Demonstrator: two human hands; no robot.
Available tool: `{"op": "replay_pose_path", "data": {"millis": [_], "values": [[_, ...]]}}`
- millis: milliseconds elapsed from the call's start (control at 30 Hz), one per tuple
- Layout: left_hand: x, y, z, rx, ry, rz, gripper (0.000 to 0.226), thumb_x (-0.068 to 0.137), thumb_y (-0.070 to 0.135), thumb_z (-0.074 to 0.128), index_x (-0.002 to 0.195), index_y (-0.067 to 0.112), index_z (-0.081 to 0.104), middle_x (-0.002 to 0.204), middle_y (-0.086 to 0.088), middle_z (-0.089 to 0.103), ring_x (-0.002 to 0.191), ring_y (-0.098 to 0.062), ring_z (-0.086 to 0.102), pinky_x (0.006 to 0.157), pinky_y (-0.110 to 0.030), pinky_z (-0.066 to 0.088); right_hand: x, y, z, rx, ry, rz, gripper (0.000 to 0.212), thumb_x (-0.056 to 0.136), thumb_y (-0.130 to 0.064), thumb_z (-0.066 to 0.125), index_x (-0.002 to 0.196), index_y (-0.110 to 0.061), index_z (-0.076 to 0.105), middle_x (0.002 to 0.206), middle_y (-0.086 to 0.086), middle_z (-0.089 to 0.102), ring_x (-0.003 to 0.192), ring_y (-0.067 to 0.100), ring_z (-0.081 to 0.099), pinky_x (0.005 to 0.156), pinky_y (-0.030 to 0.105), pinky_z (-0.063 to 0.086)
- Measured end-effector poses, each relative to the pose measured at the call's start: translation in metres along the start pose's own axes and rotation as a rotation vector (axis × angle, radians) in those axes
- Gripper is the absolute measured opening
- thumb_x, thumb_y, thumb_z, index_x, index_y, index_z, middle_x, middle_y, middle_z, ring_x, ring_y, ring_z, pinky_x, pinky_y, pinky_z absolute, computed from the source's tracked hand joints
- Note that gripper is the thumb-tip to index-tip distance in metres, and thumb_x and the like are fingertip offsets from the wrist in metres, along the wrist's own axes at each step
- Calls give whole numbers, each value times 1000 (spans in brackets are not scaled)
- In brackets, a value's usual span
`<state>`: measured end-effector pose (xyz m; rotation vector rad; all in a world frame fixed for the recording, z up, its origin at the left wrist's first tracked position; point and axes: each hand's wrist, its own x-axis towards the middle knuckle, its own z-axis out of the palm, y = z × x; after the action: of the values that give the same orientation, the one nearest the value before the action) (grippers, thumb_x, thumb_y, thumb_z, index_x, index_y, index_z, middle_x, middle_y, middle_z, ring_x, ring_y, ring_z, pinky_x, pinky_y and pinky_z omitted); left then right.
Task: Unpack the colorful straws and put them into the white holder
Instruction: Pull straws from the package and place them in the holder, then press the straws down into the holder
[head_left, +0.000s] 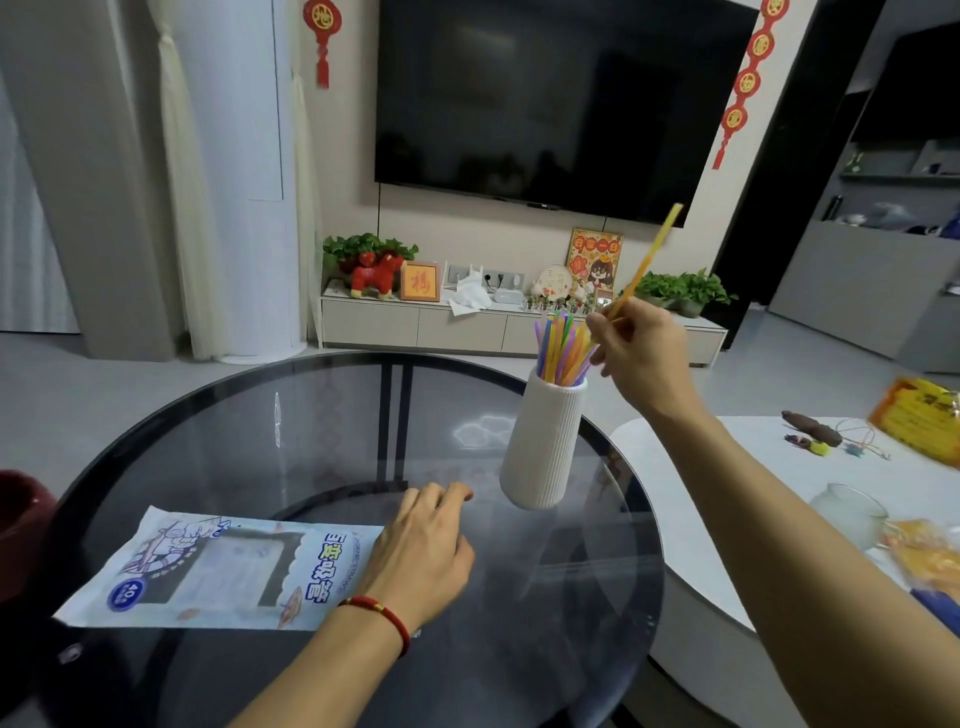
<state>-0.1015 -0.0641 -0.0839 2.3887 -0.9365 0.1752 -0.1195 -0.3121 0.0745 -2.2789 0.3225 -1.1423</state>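
A white ribbed holder (543, 441) stands on the round glass table (260, 431), right of centre, with several colourful straws (561, 348) sticking out of its top. My right hand (641, 353) is raised just right of the holder's mouth and pinches a yellow-orange straw (649, 254) that slants up and to the right. The flat straw package (218, 569) lies at the table's front left. My left hand (421, 551) rests on the glass at the package's right end, fingers loosely bent and holding nothing.
A white side table (769, 499) at the right carries a frosted glass (849, 512), orange packets (919, 421) and small items. A dark red object (21, 514) sits at the left edge. Behind are a TV cabinet (467, 325) and a wall television.
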Motion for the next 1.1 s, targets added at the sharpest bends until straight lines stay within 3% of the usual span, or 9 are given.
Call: {"op": "replay_pose_path", "data": {"millis": [167,267,400,533,633,733,867,967,1100], "values": [[-2,0,-2,9,-4,16,42,93,23,48,134,27,42,125,4,49,117,-17,42,93,-37,47,4,-9,12,-373,-154,52,29,94,-39,77,85,-11,74,85,8,69,78,27,63,62,35,46],[-2,-1,-4,0,12,21,43,93,24,48,136,27,41,127,5,49,118,-16,41,94,-36,47,5,-17,12,-315,-33,111,40,92,-43,78,113,-11,67,109,10,70,95,29,66,78,47,57],[-2,-2,-7,-6,20,20,45,93,24,49,137,27,41,129,5,49,120,-16,42,92,-37,48,9,-25,8,-152,211,-109,89,89,-16,82,159,-5,28,150,24,46,129,39,56,105,50,52],[-4,-4,-10,-1,27,17,46,93,23,49,139,27,40,130,4,49,121,-15,42,93,-36,48,14,-24,10,-272,125,-268,73,97,-2,65,162,-2,31,170,21,29,156,36,32,128,49,29],[-5,-7,-11,7,44,20,45,92,23,48,137,28,41,127,4,49,119,-17,42,93,-36,48,3,-14,22,-370,-26,-239,46,108,-16,53,152,-4,50,163,17,45,150,34,42,123,48,34],[-6,-10,-12,9,56,23,45,92,22,48,136,28,41,126,5,50,117,-17,43,92,-37,48,-14,-2,32,-440,-150,-210,44,111,-29,42,150,-10,49,153,14,58,138,35,53,107,49,44],[-10,-19,-14,25,59,37,43,91,23,47,134,29,43,124,7,51,117,-15,43,89,-35,49,-21,6,37,-512,-195,-188,56,109,-29,44,161,-13,32,162,14,47,146,34,46,107,52,43],[-13,-29,-18,71,39,23,41,90,24,46,131,29,44,123,6,52,115,-16,43,88,-34,49,-27,-6,34,-551,-140,-209,59,106,-23,50,160,-8,33,169,17,36,152,35,37,115,54,37],[-21,-45,-28,139,-1,-43,35,90,25,48,125,26,50,123,4,54,115,-19,45,92,-34,48,-70,-24,52,-426,-81,-453,29,96,-12,61,124,-9,66,122,14,72,110,34,66,94,48,54]]}}
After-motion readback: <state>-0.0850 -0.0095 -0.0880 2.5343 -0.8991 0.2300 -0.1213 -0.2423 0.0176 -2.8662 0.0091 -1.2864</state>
